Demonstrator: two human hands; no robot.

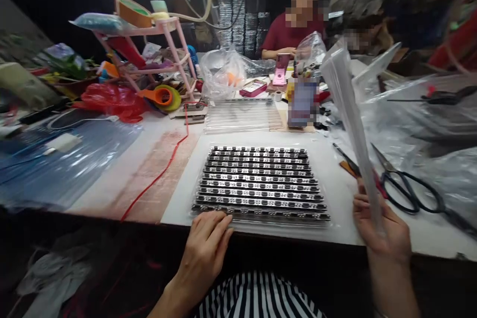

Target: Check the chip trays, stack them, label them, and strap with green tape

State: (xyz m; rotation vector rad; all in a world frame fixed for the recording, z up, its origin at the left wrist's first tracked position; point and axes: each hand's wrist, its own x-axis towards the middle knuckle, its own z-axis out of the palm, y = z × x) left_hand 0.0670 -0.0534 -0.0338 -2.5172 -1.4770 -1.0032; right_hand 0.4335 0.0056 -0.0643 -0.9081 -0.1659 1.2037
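Note:
In front of me lies a clear plastic tray [261,222] filled with several rows of black-and-silver strips [261,179]. My left hand [206,241] rests at the tray's near left edge, fingers stretched forward and touching its rim; no object shows in it. On the right, my right hand [385,231] is closed around a long, translucent plastic piece [352,109], held upright and leaning to the left at the top. Whether that piece is a thin tray seen edge-on or a folded sheet, I cannot tell. Scissors [406,184] lie just beside my right hand.
Behind the filled tray is another clear ridged tray [238,115]. A phone [302,102] stands behind it on the right. A pink rack [164,30], a red bag [112,102] and a red cord [164,171] are at left. A co-worker [276,35] sits opposite. Plastic wrap [439,129] covers the right side.

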